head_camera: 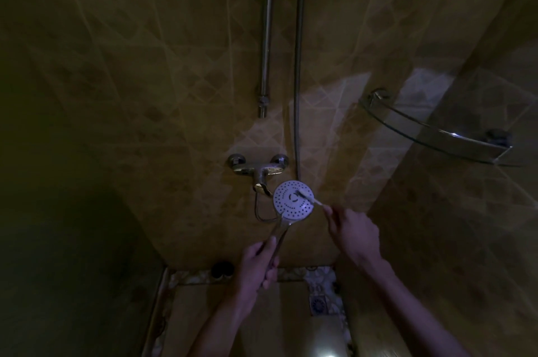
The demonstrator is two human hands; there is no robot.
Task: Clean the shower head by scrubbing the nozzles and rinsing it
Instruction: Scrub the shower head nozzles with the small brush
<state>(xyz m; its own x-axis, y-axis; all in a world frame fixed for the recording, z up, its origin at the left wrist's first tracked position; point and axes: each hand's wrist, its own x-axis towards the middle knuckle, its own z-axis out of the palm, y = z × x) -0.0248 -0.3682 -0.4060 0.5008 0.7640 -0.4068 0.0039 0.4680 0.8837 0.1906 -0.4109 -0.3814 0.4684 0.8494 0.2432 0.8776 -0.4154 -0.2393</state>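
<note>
toothbrush [305, 199] on shower head [293, 200], markings perhaps illegible

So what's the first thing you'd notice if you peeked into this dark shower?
The bright round shower head, dotted with little holes, glows white in the middle of the dim tiled corner. The left hand holds its handle while the right hand presses a small brush against its face. Behind it sits the metal tap on the wall, and a curved glass shelf hangs at the upper right.
</note>
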